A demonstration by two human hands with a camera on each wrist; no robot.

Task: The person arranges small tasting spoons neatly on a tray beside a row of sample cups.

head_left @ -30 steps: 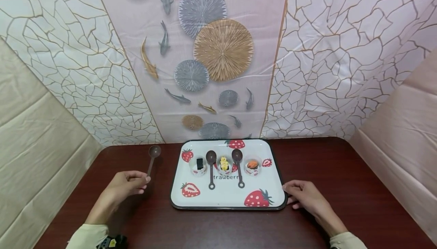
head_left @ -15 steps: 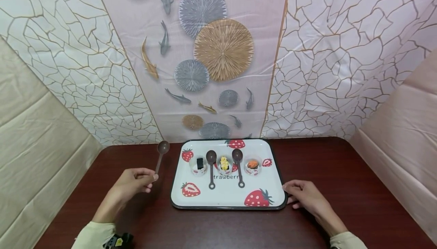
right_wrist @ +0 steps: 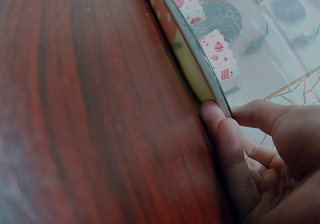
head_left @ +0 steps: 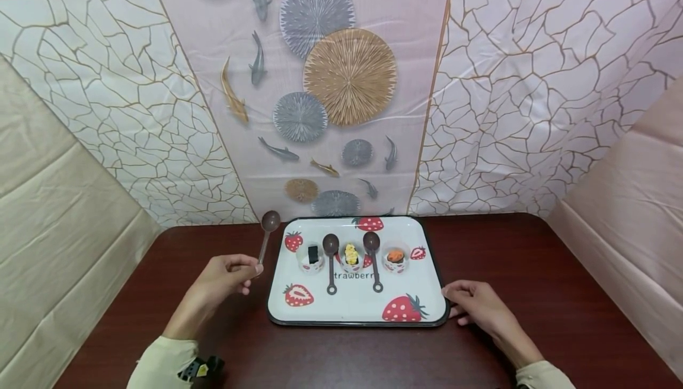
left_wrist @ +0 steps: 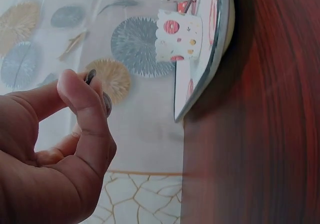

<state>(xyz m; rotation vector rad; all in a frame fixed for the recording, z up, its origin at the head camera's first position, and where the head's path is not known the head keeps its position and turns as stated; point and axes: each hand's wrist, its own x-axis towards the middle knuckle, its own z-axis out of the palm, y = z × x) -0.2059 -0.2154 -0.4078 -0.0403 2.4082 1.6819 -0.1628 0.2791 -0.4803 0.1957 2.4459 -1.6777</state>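
In the head view my left hand (head_left: pixel 221 282) pinches the handle end of a dark brown measuring spoon (head_left: pixel 270 221), raised bowl up left of the tray. The left wrist view shows only small dark bits of that spoon (left_wrist: pixel 107 105) by the fingertips. My right hand (head_left: pixel 480 306) holds the right rim of a white strawberry-print tray (head_left: pixel 341 309), its fingers against the tray's side in the right wrist view. Two more brown spoons, one left (head_left: pixel 331 245) and one right (head_left: pixel 371 242), lie on the tray between paper cups.
Three cups stand in a row on the tray: one with a black-wrapped piece (head_left: pixel 312 254), one with a yellow-topped piece (head_left: pixel 351 254), one with an orange-topped piece (head_left: pixel 395 256). The dark red wooden table (head_left: pixel 235 347) meets a patterned cloth backdrop (head_left: pixel 480 140) behind the tray.
My left hand has moved right and a little away from me, bringing the spoon up near the tray's far left corner. The right hand and the tray have stayed in place.
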